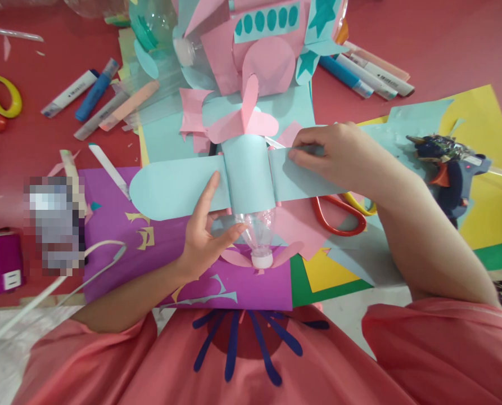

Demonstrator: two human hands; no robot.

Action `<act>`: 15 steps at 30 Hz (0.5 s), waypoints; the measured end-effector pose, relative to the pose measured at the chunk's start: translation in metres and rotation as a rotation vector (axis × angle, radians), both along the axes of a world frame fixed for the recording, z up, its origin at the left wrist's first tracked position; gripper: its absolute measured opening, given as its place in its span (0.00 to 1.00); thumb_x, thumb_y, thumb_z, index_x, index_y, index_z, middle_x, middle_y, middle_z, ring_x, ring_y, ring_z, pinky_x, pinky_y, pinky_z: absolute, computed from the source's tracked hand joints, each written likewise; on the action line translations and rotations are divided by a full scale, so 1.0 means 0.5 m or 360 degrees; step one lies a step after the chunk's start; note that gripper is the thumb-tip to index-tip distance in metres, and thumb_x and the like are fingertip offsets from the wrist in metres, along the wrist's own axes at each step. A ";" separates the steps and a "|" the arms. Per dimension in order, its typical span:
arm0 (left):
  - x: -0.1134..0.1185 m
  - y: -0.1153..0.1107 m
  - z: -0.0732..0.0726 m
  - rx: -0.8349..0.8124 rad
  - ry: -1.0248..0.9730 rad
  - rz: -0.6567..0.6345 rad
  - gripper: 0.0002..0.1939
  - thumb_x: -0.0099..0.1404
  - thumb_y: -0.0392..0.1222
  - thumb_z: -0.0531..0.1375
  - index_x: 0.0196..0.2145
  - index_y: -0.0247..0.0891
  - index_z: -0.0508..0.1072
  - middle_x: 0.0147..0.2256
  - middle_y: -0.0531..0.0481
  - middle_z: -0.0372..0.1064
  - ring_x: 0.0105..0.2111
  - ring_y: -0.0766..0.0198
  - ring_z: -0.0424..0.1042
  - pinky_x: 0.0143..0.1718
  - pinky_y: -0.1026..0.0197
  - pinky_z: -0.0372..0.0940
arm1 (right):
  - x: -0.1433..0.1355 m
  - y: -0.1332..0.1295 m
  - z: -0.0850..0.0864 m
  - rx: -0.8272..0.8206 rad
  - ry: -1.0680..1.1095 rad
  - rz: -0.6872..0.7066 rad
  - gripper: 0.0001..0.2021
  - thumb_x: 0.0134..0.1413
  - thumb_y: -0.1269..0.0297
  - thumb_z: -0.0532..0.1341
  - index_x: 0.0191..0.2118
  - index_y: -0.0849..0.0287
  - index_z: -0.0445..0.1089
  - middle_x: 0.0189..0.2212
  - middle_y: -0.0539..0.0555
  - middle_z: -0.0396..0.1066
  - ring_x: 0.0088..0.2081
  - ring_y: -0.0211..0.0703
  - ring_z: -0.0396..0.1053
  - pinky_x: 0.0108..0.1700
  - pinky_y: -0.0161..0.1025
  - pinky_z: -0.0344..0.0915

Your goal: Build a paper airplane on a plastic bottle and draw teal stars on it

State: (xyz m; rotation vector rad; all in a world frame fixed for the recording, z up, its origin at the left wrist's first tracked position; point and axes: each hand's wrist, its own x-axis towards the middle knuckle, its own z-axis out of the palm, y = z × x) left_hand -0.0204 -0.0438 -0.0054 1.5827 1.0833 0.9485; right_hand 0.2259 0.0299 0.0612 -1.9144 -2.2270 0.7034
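Observation:
A plastic-bottle plane wrapped in light blue paper lies before me. Pink propeller blades stand at its far end, and the white cap points towards me. My left hand grips it from the near left, index finger over the root of the rounded left wing and thumb on the clear bottle. At the right wing, my right hand has thumb and index finger closed at the upper edge; its other fingers are curled. Pink straw pieces run along both wing joints.
A glue gun lies on yellow paper at right. Red-handled scissors rest near the right wing. A larger pink paper model stands behind. Markers, a phone and a cable are at left; paper scraps surround everything.

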 end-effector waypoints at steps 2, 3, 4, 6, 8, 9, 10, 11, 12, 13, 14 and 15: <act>0.000 0.000 -0.002 0.0002 -0.0018 0.0004 0.37 0.64 0.49 0.65 0.66 0.63 0.53 0.69 0.57 0.47 0.66 0.45 0.54 0.50 0.50 0.75 | -0.002 0.001 0.002 -0.0020 -0.0009 -0.0007 0.07 0.56 0.66 0.54 0.27 0.57 0.63 0.21 0.49 0.60 0.22 0.36 0.49 0.30 0.38 0.50; 0.000 0.001 -0.002 0.0005 -0.0026 0.0005 0.37 0.64 0.49 0.65 0.66 0.62 0.53 0.69 0.57 0.47 0.66 0.45 0.53 0.50 0.50 0.75 | -0.003 0.001 0.003 -0.0027 -0.0011 -0.0011 0.07 0.56 0.66 0.54 0.27 0.57 0.62 0.21 0.49 0.60 0.22 0.36 0.49 0.30 0.38 0.50; 0.000 0.001 -0.002 0.0009 -0.0029 0.0003 0.37 0.64 0.49 0.65 0.66 0.62 0.53 0.69 0.57 0.47 0.67 0.44 0.53 0.50 0.49 0.75 | -0.004 0.001 0.003 -0.0033 -0.0015 -0.0016 0.07 0.56 0.67 0.54 0.26 0.57 0.62 0.21 0.49 0.59 0.22 0.36 0.48 0.30 0.38 0.50; -0.001 0.002 -0.003 0.0013 -0.0028 0.0008 0.37 0.64 0.49 0.65 0.66 0.63 0.53 0.69 0.58 0.47 0.67 0.43 0.52 0.49 0.48 0.76 | -0.005 0.001 0.004 -0.0040 -0.0016 -0.0021 0.07 0.56 0.67 0.54 0.26 0.57 0.61 0.21 0.49 0.59 0.23 0.36 0.48 0.31 0.38 0.50; 0.000 0.002 -0.002 0.0024 -0.0024 0.0011 0.37 0.64 0.50 0.65 0.65 0.63 0.53 0.68 0.58 0.48 0.66 0.43 0.53 0.48 0.47 0.76 | -0.005 0.001 0.005 -0.0036 -0.0015 -0.0022 0.08 0.56 0.67 0.54 0.26 0.57 0.61 0.21 0.49 0.59 0.23 0.36 0.48 0.31 0.38 0.51; 0.000 0.002 -0.002 0.0018 -0.0017 0.0012 0.37 0.64 0.50 0.65 0.66 0.63 0.53 0.68 0.58 0.48 0.66 0.43 0.53 0.48 0.47 0.76 | -0.005 0.000 0.005 -0.0036 -0.0011 -0.0018 0.08 0.56 0.67 0.54 0.26 0.57 0.61 0.21 0.49 0.59 0.23 0.36 0.49 0.31 0.38 0.51; 0.000 0.002 -0.001 0.0011 -0.0012 0.0012 0.37 0.64 0.50 0.65 0.66 0.62 0.53 0.68 0.58 0.48 0.66 0.43 0.54 0.49 0.47 0.76 | -0.005 0.000 0.006 -0.0042 -0.0005 -0.0012 0.08 0.56 0.66 0.54 0.26 0.57 0.61 0.21 0.49 0.59 0.23 0.36 0.48 0.31 0.38 0.51; 0.001 0.001 0.000 0.0006 -0.0012 0.0014 0.37 0.64 0.50 0.65 0.66 0.62 0.53 0.68 0.59 0.48 0.66 0.43 0.54 0.49 0.47 0.76 | -0.005 0.000 0.006 -0.0047 -0.0004 -0.0013 0.08 0.56 0.67 0.54 0.26 0.57 0.61 0.21 0.49 0.59 0.23 0.36 0.48 0.31 0.38 0.51; 0.002 0.001 0.001 0.0003 -0.0014 0.0017 0.37 0.64 0.50 0.65 0.66 0.63 0.53 0.68 0.59 0.48 0.66 0.43 0.54 0.49 0.48 0.76 | -0.005 0.000 0.006 -0.0051 -0.0008 -0.0017 0.08 0.56 0.67 0.54 0.26 0.57 0.62 0.21 0.49 0.59 0.23 0.36 0.48 0.31 0.38 0.51; 0.002 0.000 0.002 -0.0003 -0.0018 0.0018 0.37 0.64 0.50 0.65 0.65 0.63 0.53 0.68 0.60 0.48 0.66 0.44 0.54 0.49 0.48 0.76 | -0.005 0.000 0.007 -0.0054 -0.0011 -0.0019 0.08 0.56 0.67 0.54 0.26 0.57 0.62 0.21 0.49 0.59 0.23 0.36 0.48 0.31 0.38 0.51; 0.003 0.000 0.003 -0.0005 -0.0023 0.0018 0.36 0.64 0.50 0.65 0.65 0.64 0.53 0.68 0.61 0.48 0.66 0.44 0.54 0.49 0.48 0.76 | -0.006 0.000 0.006 -0.0054 -0.0011 -0.0016 0.08 0.56 0.67 0.54 0.26 0.57 0.62 0.21 0.49 0.60 0.23 0.36 0.48 0.31 0.38 0.51; 0.003 0.000 0.004 -0.0005 -0.0030 0.0017 0.36 0.64 0.49 0.65 0.65 0.64 0.53 0.68 0.62 0.48 0.66 0.44 0.54 0.49 0.48 0.76 | -0.006 0.000 0.006 -0.0049 -0.0013 -0.0013 0.08 0.56 0.67 0.55 0.26 0.57 0.63 0.21 0.49 0.60 0.23 0.36 0.48 0.31 0.38 0.51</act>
